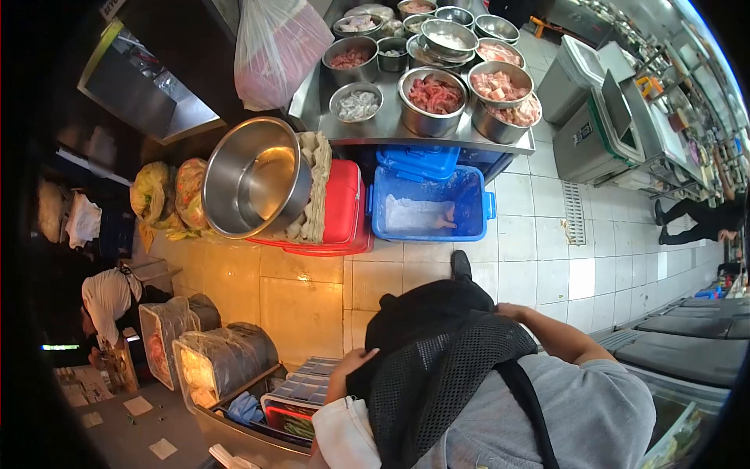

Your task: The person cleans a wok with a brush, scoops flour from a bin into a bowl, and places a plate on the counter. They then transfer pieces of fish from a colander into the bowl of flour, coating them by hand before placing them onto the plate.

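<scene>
A black apron (437, 336) with a mesh part hangs over my front. At its left edge, my left hand (355, 364) has its fingers curled against the cloth, the tips partly hidden. On the opposite side, my right hand (512, 311) is closed at the apron's edge, fingers partly hidden. Beyond my shoe (461, 266), a blue plastic tub (473, 227) sits on the floor, apart from both hands. White powder (410, 213) covers part of its bottom, with a pale piece (446, 217), apparently meat, at one side. A blue lid (418, 162) leans behind the tub.
A steel table (512, 145) carries several bowls of raw meat. Left of the tub, a big steel bowl (226, 184) rests on egg trays (316, 187) above a red cooler (344, 205). Grey bins (598, 141) stand right. Two other people (109, 301) (707, 219) are farther off.
</scene>
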### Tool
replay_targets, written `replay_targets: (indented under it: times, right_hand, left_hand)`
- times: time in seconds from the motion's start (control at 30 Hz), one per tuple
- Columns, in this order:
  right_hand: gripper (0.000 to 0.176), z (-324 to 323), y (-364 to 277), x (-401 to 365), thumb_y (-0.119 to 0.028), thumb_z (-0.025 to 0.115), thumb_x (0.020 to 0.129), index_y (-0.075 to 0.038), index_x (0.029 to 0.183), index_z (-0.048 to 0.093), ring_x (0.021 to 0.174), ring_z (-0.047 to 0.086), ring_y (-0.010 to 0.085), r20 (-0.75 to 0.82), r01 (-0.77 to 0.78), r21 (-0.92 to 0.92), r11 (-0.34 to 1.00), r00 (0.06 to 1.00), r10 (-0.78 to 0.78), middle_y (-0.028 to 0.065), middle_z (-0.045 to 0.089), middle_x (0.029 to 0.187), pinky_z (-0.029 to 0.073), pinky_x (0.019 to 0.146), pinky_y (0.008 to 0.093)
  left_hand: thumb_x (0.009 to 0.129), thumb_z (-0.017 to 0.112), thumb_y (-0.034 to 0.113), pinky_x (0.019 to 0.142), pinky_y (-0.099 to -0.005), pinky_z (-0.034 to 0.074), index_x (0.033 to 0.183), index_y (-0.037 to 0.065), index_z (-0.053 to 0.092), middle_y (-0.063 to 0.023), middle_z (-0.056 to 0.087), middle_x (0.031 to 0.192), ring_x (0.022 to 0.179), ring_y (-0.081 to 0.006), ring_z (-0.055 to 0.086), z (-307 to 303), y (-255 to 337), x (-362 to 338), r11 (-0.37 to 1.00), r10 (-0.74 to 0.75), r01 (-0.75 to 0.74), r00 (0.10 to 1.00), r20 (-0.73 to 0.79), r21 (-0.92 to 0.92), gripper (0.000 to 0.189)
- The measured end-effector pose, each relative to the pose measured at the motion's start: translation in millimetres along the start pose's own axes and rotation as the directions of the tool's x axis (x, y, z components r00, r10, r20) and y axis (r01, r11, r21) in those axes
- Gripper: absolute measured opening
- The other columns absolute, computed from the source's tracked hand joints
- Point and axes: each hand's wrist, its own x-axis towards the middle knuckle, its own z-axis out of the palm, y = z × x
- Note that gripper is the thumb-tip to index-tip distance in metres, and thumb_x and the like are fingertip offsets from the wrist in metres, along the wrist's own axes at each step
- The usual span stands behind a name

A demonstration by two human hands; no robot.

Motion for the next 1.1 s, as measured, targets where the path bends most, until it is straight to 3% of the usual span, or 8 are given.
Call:
replay_targets:
  times: [0.23,0.4,0.5,0.6,0.67,0.8,0.83,1.1]
  right_hand:
    - [0.025,-2,24,-109,-0.026,0.064,0.092,-0.003,0.083,0.069,0.067,0.055,0.0086,0.024,0.354,0.409,0.841,0.917,-0.398,-0.0006,0.060,0.068,0.048,0.062,0.0285]
    - [0.025,-27,114,-30,-0.024,0.063,0.089,-0.001,0.094,0.071,0.077,0.064,0.0182,0.202,0.352,-0.084,0.932,0.922,-0.330,0.0103,0.071,0.084,0.050,0.071,0.0365]
    - [0.042,-85,57,6,-0.044,0.060,0.085,-0.006,0.097,0.072,0.086,0.068,0.0334,0.259,0.163,-0.594,0.788,0.966,-0.005,0.0173,0.072,0.093,0.053,0.076,0.0438]
    - [0.035,-138,-5,70,-0.038,0.051,0.091,-0.009,0.093,0.070,0.090,0.067,0.0387,-0.039,0.200,-0.760,0.618,0.936,-0.351,0.0180,0.071,0.095,0.054,0.078,0.0499]
    - [0.032,-170,-66,100,-0.034,0.051,0.090,-0.007,0.090,0.069,0.089,0.067,0.0403,-0.161,0.227,-0.686,0.691,0.879,-0.449,0.0194,0.070,0.092,0.053,0.077,0.0502]
    - [0.024,-210,-155,193,-0.027,0.059,0.087,-0.006,0.094,0.070,0.091,0.067,0.0384,-0.252,0.505,-0.530,0.681,0.674,-0.695,0.0194,0.070,0.093,0.052,0.078,0.0463]
    - [0.025,-215,-179,201,-0.026,0.060,0.087,-0.007,0.099,0.070,0.092,0.067,0.0378,-0.269,0.489,-0.515,0.704,0.688,-0.674,0.0199,0.070,0.096,0.053,0.080,0.0451]
    - [0.034,-271,-200,351,-0.026,0.062,0.087,-0.008,0.116,0.067,0.098,0.067,0.0381,-0.326,0.396,-0.522,0.756,0.726,-0.605,0.0223,0.069,0.105,0.053,0.088,0.0399]
  left_hand:
    - [0.087,0.067,0.043,0.067,-0.0345,0.048,0.087,0.002,0.067,-0.0085,0.065,0.076,0.071,-0.0178,0.059,40,-7,-36,0.998,-0.066,0.062,0.980,0.188,0.027,0.041]
    - [0.089,0.067,0.048,0.067,-0.0346,0.048,0.086,0.002,0.067,-0.0086,0.065,0.075,0.071,-0.0179,0.058,81,27,-31,0.999,-0.038,0.032,0.975,0.219,0.031,0.046]
    - [0.090,0.064,0.051,0.068,-0.0352,0.048,0.089,0.006,0.069,-0.0087,0.066,0.076,0.073,-0.0181,0.061,84,58,23,1.000,-0.002,0.003,0.997,-0.078,0.012,0.045]
    - [0.091,0.067,0.041,0.070,-0.0301,0.052,0.108,-0.001,0.068,-0.0072,0.069,0.083,0.075,-0.0165,0.065,70,107,101,0.956,0.148,0.015,0.838,-0.525,0.292,0.045]
    - [0.091,0.067,0.038,0.069,-0.0340,0.053,0.112,0.001,0.066,-0.0104,0.070,0.093,0.080,-0.0186,0.066,78,89,191,0.906,0.210,-0.392,0.745,-0.633,-0.161,0.042]
    - [0.089,0.069,0.043,0.073,-0.0343,0.057,0.130,0.003,0.055,-0.0107,0.066,0.106,0.080,-0.0224,0.066,78,129,283,0.808,-0.055,-0.163,0.936,-0.348,-0.567,0.059]
    - [0.088,0.071,0.043,0.072,-0.0361,0.057,0.138,0.005,0.050,-0.0117,0.064,0.114,0.086,-0.0231,0.065,77,133,302,0.779,-0.090,-0.053,0.977,-0.195,-0.624,0.066]
    - [0.078,0.080,0.044,0.083,-0.0557,0.057,0.156,0.015,-0.008,-0.0169,0.030,0.154,0.126,-0.0423,0.047,81,138,416,0.425,-0.247,-0.032,0.957,-0.150,-0.905,0.121]
